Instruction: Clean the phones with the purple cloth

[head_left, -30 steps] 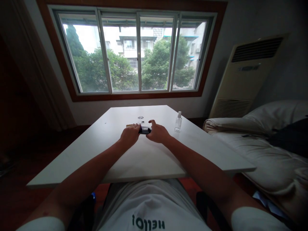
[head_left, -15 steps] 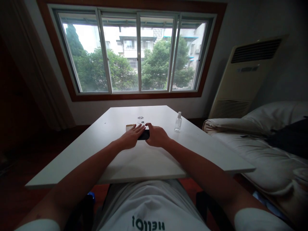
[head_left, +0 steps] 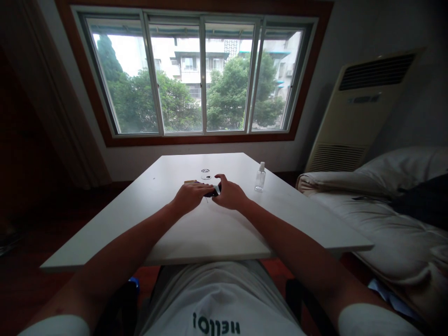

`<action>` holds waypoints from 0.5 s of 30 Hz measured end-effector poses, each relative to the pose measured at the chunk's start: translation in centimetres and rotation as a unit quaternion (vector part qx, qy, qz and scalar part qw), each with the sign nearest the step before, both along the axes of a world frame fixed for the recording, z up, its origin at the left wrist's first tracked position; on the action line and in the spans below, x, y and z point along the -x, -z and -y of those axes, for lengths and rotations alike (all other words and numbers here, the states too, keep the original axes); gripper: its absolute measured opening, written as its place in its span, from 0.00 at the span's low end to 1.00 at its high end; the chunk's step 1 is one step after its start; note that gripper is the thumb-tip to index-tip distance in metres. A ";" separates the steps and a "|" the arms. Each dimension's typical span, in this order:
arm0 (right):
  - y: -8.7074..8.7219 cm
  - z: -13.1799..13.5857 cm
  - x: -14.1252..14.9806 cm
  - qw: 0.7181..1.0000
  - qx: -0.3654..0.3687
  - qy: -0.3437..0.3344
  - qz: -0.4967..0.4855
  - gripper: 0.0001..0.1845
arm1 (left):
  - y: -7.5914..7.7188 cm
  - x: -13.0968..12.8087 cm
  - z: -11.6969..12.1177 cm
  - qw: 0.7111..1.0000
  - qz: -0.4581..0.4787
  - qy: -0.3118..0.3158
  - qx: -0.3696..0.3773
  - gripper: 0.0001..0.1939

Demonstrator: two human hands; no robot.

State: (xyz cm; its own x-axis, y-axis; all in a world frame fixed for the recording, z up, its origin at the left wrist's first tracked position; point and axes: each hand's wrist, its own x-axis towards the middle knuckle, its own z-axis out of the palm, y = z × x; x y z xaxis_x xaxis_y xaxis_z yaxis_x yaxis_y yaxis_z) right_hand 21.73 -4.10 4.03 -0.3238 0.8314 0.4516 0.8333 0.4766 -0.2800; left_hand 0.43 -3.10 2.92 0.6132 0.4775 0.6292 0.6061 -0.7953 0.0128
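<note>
A small dark object (head_left: 213, 191), perhaps a phone, lies on the white table (head_left: 210, 228) between my two hands. My left hand (head_left: 190, 196) rests over its left part with the fingers curled down on it. My right hand (head_left: 229, 194) grips its right end, index finger raised and bent over the top. Most of the object is hidden by my fingers. Just beyond my left hand a tan flat thing (head_left: 189, 181) peeks out, and a small round item (head_left: 205, 174) lies on the table farther back.
A small clear spray bottle (head_left: 259, 177) stands on the table right of my hands. A window spans the far wall. A floor-standing air conditioner (head_left: 357, 112) is at the right, with a bed with white bedding (head_left: 385, 205) beside the table.
My left hand's fingers, stretched flat over the dark object half a second ago, have curled onto it. My right hand shifted its hold slightly and the index finger lifted.
</note>
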 end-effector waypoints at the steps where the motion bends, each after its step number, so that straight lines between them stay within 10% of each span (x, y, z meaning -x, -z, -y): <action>1: 0.0 -0.1 0.0 1.000 0.014 0.002 -0.003 0.41 | 0.0 -0.3 0.1 0.999 -0.006 -0.035 0.011 0.23; 11: 0.7 -0.5 0.3 0.999 -0.012 0.040 0.013 0.40 | 0.7 -1.5 0.2 0.977 -0.002 -0.204 0.068 0.27; 15: 0.4 -0.4 0.1 0.998 -0.003 0.061 -0.007 0.40 | 0.1 -0.4 0.2 0.984 0.057 -0.146 0.081 0.28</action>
State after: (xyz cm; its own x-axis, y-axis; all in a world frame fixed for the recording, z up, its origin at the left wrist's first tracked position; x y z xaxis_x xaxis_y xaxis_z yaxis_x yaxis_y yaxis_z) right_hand 21.64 -3.73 3.67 -0.2145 0.8611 0.4610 0.8811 0.3742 -0.2892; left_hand 0.85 -3.27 2.86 0.3638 0.7227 0.5876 0.7962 -0.5687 0.2066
